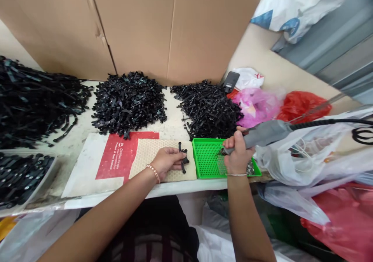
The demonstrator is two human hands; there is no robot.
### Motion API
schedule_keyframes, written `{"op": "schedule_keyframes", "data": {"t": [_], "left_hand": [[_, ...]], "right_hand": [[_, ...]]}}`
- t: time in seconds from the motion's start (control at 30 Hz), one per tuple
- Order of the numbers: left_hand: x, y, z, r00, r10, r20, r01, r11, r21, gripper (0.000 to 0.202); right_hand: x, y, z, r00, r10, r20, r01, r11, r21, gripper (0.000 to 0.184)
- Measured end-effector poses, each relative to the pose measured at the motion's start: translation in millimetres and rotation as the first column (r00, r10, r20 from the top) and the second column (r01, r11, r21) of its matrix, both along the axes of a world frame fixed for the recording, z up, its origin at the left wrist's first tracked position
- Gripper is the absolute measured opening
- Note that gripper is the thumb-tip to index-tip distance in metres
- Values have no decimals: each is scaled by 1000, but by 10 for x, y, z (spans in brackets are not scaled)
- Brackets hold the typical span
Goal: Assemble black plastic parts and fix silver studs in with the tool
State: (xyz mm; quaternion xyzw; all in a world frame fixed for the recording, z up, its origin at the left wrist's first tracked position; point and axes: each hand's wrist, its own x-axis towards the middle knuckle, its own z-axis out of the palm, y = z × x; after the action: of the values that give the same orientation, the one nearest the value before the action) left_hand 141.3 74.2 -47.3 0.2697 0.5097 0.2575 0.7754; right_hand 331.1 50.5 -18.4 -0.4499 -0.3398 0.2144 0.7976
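My left hand (168, 161) pinches a small black plastic part (183, 159) above a tan textured mat (151, 147). The part has a long narrow arm with rounded ends and a shorter piece at its side. My right hand (237, 155) is wrapped round a grey electric screwdriver (262, 134), whose cable runs off to the right. The tool's tip points down and left over a green perforated tray (204, 174). Small metal screws (250, 168) lie at the tray's right end, partly hidden by my right hand and wrist.
Heaps of black plastic parts, a left heap (35, 102), a middle heap (128, 102) and a right heap (210, 108), line the back. A plastic tub (46, 180) of parts stands front left. Plastic bags (256, 104) and a phone (231, 81) lie right. Cardboard (140, 28) stands behind.
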Motion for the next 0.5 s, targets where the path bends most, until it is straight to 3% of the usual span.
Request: {"op": "schedule_keyframes", "data": {"t": [0.17,0.5], "left_hand": [[-13,0,13,1000,-21,-22,21,1000,17,14],[-13,-14,7,999,41,-28,-39,998,42,18]], "right_hand": [[161,-97,-181,999,-15,-36,13,998,-55,32],[162,-10,-215,1000,-30,-5,30,998,-60,37]]}}
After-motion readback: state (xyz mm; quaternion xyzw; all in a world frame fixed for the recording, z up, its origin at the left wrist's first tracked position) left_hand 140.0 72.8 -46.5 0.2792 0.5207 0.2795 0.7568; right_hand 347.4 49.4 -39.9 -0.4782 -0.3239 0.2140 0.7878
